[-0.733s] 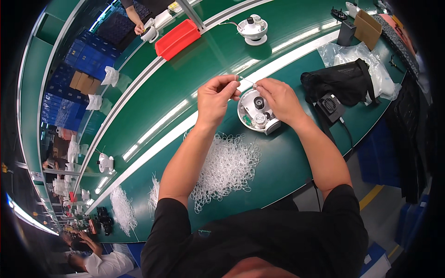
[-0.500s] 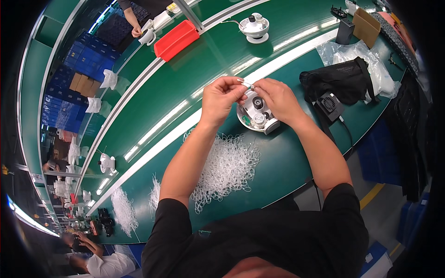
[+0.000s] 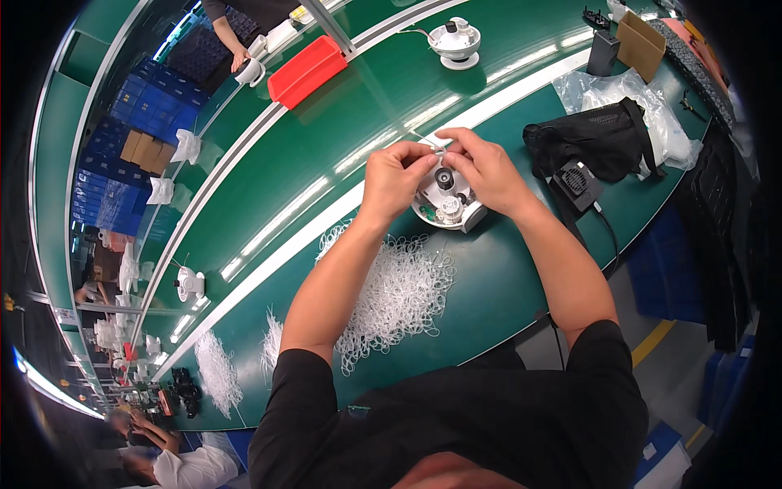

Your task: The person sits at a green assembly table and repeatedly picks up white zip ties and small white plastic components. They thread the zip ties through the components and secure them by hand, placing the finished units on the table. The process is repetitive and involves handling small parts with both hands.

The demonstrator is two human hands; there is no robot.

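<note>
A white dome camera rests on the green bench in front of me, its inside showing a black lens and a bit of green board. Over its far side my left hand pinches a thin white cable between thumb and forefinger. My right hand is closed on the same cable, its fingertips touching those of the left. Whether a cable tie is also between the fingers is too small to tell. Near my left forearm lies a heap of white looped cable ties.
Smaller piles of white ties lie at the left. Another white camera stands on the green conveyor beyond, near a red bin. To the right are a black mesh bag, a small black fan and clear plastic bags. A co-worker's hand is across the line.
Both hands have shifted slightly, the fingertips now closer together over the camera, with the cable end pointing away. Across the line the co-worker's hand and white part moved a little.
</note>
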